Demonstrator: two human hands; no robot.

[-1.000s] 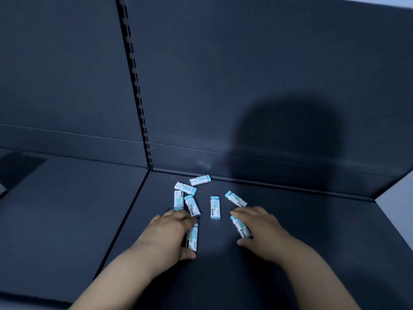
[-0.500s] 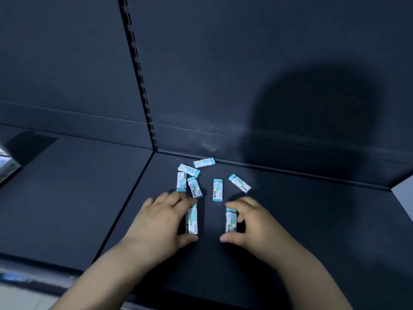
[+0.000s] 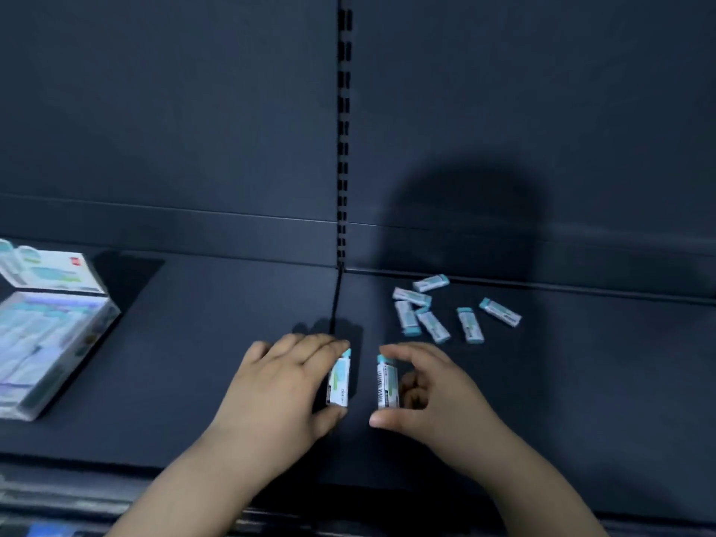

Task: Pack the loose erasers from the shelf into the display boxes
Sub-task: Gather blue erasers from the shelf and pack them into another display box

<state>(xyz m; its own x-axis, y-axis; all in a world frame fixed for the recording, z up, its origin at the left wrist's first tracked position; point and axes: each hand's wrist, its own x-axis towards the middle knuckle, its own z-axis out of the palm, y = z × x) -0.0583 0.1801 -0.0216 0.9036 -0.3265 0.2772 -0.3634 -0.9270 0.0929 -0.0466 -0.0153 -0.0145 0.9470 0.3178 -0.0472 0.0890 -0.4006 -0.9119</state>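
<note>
One eraser [image 3: 339,381] is pinched by the left hand [image 3: 279,393], second eraser [image 3: 388,385] by right hand [image 3: 438,397].

A shop — slotted shelving [image 3: 341,149], display boxes [image 3: 50,327].

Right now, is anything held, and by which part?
The left hand pinches a white-sleeved teal-tipped rectangular eraser lengthwise, by its teal tip and its base; the right hand pinches a second eraser likewise.
</note>
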